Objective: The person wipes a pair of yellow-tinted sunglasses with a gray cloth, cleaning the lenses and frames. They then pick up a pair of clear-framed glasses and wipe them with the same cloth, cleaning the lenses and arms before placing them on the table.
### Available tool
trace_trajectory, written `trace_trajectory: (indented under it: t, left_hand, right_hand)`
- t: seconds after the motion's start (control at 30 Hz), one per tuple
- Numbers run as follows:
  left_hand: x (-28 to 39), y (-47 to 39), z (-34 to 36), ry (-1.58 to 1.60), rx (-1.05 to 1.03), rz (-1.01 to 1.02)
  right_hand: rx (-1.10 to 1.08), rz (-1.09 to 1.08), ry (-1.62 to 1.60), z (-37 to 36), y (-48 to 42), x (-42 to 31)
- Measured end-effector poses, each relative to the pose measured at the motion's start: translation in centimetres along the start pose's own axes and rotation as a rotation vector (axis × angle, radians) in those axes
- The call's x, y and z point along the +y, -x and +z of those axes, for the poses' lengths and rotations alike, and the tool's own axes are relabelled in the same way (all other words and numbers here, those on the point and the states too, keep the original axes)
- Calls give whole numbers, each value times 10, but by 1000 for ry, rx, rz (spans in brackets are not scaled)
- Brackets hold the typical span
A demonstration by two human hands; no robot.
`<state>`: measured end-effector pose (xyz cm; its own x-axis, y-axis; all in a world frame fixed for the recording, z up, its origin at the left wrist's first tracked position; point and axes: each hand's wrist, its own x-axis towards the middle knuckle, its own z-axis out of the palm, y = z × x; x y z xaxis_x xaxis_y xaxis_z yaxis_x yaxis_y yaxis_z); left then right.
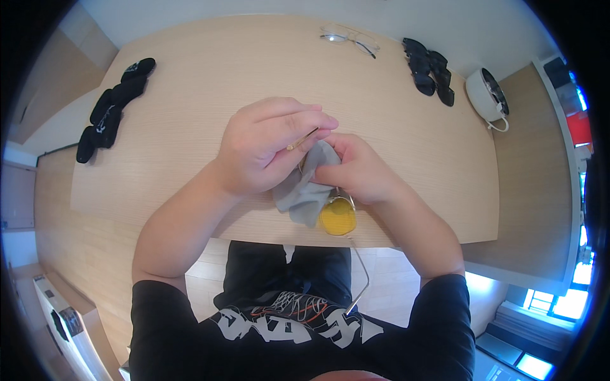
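Both my hands are together above the front middle of the wooden table. My left hand (274,145) holds a gold metal temple of the glasses, its tip showing between the fingers. My right hand (360,166) pinches a grey cloth (312,190) around part of the same glasses. Below my right hand hangs a yellow lens (338,216) in a thin metal frame, near the table's front edge. The other temple reaches down past that edge toward my shirt. The second lens is hidden by the cloth and my fingers.
Clear eyeglasses (350,40) lie at the table's back. Dark sunglasses or lenses (421,69) lie back right, beside a white round device with a cord (483,95). Several black cases or pouches (114,105) lie at the left. A wooden panel (533,176) borders the right side.
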<state>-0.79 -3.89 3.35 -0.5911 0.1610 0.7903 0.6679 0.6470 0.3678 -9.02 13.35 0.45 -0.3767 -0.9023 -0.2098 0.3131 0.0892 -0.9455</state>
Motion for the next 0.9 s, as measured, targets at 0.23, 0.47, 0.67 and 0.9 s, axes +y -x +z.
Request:
trace_trajectory:
  t: [0.23, 0.47, 0.67, 0.9]
  left_hand:
    - [1, 0, 0, 28, -23, 16]
    - [3, -1, -1, 12, -28, -16]
    - [-3, -1, -5, 46, -1, -48]
    - [-6, -1, -7, 25, 8, 23]
  right_hand:
    - [-25, 28, -38, 2, 0, -3]
    - [76, 41, -1, 8, -5, 4]
    - [-168, 73, -145, -6, 3, 4]
    - [-199, 55, -313, -4, 4, 4]
